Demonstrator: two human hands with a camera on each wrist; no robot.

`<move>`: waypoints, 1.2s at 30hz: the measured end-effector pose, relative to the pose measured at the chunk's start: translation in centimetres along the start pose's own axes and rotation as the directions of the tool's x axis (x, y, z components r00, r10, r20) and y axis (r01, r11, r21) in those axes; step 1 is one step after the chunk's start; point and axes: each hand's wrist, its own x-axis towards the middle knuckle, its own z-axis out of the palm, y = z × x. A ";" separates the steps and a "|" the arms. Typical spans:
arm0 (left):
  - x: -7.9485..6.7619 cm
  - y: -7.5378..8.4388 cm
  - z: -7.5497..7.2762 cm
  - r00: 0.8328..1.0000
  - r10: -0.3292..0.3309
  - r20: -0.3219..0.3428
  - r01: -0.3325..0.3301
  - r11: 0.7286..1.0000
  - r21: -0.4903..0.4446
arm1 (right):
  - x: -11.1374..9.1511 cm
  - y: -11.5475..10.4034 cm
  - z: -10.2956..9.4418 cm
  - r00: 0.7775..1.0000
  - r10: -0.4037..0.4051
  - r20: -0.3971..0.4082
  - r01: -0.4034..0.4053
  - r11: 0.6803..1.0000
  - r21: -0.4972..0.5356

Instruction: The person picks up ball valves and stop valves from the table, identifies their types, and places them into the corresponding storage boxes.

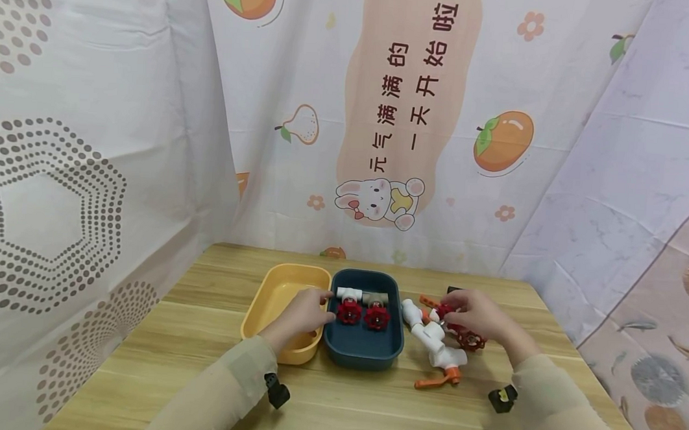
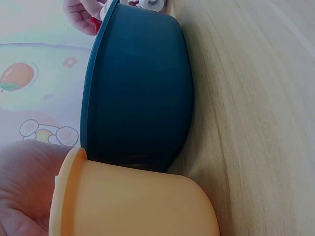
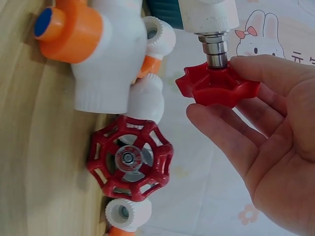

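My right hand (image 1: pixel 482 315) pinches the red handwheel (image 3: pixel 219 91) of a white stop valve between thumb and fingers, lifting it over a heap of valves. Its metal stem and part of its white body (image 3: pixel 209 14) show in the right wrist view. My left hand (image 1: pixel 306 313) reaches across the yellow bin (image 1: pixel 249 314), its relaxed fingertips right at the left rim of the dark blue bin (image 1: pixel 363 360). Two valves with red handwheels (image 1: pixel 349 311) lie side by side inside the blue bin. In the left wrist view the left fingers are mostly hidden.
Right of the blue bin lie white ball valves with orange levers (image 1: pixel 448 359) and another valve with a dark red handwheel (image 3: pixel 129 157). The two bins stand side by side on the wooden table (image 1: pixel 198 324). A printed curtain (image 1: pixel 298 199) hangs behind it.
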 end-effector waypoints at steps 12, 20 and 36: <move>0.1 0.0 -0.1 1.000 0.015 0.002 -0.015 1.000 -0.006 | 1.1 -1.0 -0.6 1.000 -0.016 -0.015 0.016 1.000 0.019; 0.0 0.0 -0.1 1.000 0.010 0.009 -0.010 1.000 -0.014 | 1.9 -1.7 -0.8 1.000 0.008 -0.013 -0.007 0.999 0.039; 0.2 -0.6 -0.3 0.999 0.018 0.032 -0.016 0.999 -0.048 | 3.3 -3.6 -0.3 0.999 -0.047 0.007 0.047 0.995 0.093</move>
